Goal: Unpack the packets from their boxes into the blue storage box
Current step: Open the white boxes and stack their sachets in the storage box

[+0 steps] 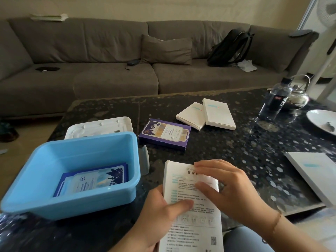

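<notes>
While the white box (190,206) sat low and near, just above the dark surface (236,142), the left hand (161,215) gripped its left edge, thumb pressed on the printed face. The right hand (227,184) lay on its top end with fingers loose. Just left stood the blue storage box (45,179), with dark blue packets (94,180) inside. Farther back lay a purple box (164,134) and two white boxes (207,114).

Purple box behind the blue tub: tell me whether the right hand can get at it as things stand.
Probably yes. The purple box lies flat on open tabletop with nothing between it and the right hand, but that hand rests on the white box and must let go first.
</notes>
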The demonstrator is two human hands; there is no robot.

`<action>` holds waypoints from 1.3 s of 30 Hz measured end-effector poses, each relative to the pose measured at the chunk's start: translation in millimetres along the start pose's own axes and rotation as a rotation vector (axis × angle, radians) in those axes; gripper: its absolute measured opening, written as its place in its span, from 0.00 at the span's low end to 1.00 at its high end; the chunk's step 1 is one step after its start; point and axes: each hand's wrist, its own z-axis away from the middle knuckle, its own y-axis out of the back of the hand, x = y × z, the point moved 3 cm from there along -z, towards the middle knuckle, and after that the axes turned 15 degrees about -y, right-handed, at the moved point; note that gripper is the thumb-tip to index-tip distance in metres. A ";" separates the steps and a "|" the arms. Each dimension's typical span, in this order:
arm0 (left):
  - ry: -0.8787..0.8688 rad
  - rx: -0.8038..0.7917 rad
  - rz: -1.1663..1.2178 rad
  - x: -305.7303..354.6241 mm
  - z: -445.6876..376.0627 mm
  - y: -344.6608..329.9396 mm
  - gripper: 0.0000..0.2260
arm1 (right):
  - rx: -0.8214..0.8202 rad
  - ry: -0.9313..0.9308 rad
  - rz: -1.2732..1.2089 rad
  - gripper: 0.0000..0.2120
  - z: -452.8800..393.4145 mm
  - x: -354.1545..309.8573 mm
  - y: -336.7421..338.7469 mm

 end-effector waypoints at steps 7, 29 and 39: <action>-0.029 0.033 0.005 -3.1 -0.6 -2.1 0.15 | 0.144 0.085 0.085 0.08 7.5 -5.6 -7.7; -0.070 -0.190 -0.175 -8.2 3.7 3.7 0.15 | -0.334 -0.477 -0.172 0.11 -33.8 -17.0 27.4; -0.155 -0.329 -0.005 2.1 7.5 1.6 0.16 | -0.634 -0.711 -0.676 0.09 -31.1 -8.2 22.1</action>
